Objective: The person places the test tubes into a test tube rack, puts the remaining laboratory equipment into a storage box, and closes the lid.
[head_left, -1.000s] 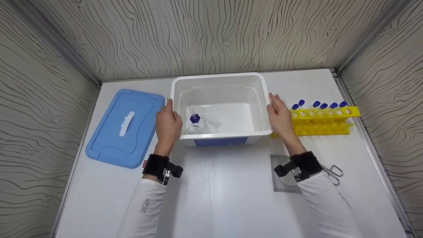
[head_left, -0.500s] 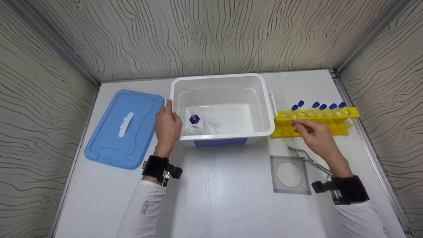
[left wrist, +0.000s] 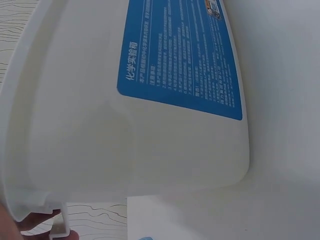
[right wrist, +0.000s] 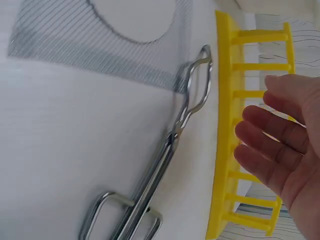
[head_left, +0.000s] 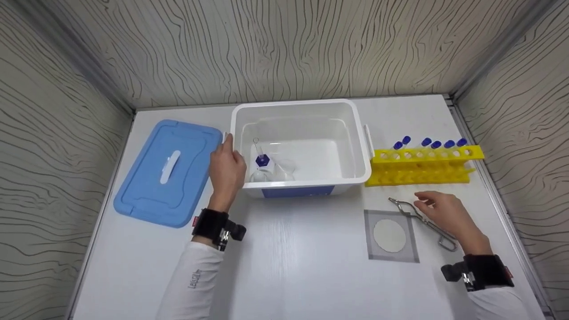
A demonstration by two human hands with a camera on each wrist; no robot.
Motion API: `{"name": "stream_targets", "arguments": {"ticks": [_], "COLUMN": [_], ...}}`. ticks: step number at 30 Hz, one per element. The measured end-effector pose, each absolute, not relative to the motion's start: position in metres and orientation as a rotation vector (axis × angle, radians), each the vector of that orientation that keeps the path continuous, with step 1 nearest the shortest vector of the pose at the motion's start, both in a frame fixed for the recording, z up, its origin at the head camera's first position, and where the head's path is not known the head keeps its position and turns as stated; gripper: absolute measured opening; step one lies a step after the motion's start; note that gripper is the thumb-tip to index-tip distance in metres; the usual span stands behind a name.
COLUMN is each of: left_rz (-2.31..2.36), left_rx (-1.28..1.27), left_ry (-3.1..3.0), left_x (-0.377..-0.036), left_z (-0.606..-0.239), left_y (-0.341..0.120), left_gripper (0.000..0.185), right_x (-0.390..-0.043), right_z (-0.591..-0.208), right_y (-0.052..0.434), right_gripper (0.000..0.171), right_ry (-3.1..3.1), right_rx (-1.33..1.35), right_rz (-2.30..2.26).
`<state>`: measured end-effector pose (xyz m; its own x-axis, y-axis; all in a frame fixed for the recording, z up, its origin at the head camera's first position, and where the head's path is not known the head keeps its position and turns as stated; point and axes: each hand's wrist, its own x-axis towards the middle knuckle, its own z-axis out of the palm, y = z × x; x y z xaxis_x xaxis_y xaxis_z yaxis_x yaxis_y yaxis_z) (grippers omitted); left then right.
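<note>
Two hands out. My left hand grips the left rim of the white plastic storage box; fingers curled there. My right hand hovers, fingers loosely spread, just above the metal crucible tongs, near the yellow plastic test-tube rack.
</note>
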<state>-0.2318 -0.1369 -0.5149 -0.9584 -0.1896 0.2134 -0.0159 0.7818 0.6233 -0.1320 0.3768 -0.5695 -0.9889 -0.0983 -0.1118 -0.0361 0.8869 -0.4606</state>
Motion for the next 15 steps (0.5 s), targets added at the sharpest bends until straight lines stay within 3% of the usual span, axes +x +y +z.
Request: {"name": "stream_targets", "arguments": {"ticks": [10, 15], "left_rz": [-0.920, -0.935], "left_rx": [0.128, 0.148], "left_ry": [-2.697, -2.701], "left_x": [-0.231, -0.233], "left_z": [-0.514, -0.514], "left_y": [-0.135, -0.134], "left_gripper": [0.046, 0.047], "right_x": [-0.118, -0.117], "right_z": [-0.592, -0.592], "right_y": [0.393, 0.397], "right_gripper": [0.054, 0.054], "right_ry": [2.812, 2.798], "right_rx": [-0.042, -0.076], "right_rz": [-0.496, -0.469]}}
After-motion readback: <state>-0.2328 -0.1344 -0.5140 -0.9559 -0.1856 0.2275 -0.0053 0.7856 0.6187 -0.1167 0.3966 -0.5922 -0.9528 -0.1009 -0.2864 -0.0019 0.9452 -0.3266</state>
